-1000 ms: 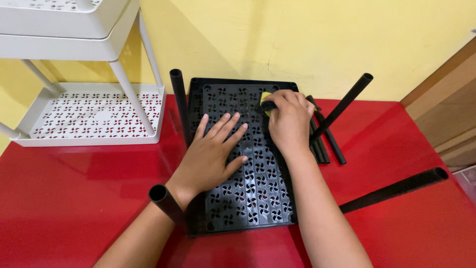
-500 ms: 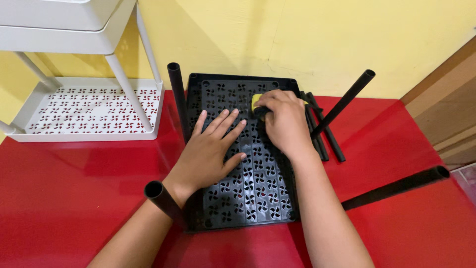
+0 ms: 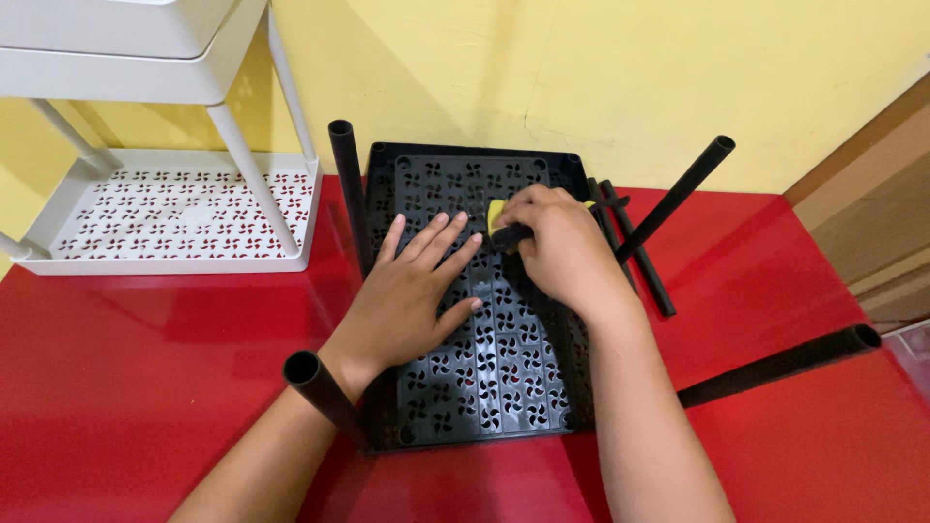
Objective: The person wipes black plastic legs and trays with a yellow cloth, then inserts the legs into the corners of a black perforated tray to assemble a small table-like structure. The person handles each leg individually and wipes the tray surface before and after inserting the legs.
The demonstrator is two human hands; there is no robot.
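The right hand, closed around a yellow sponge, has slid a little left and down along the black tray, so the wiping goes on. The left hand stays open and flat on the tray, which lies upside down on the red table.

hands on tray, rack left, tubes right

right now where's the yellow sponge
In the head view, the yellow sponge is under the right hand, pressed on the far middle of the black perforated tray.
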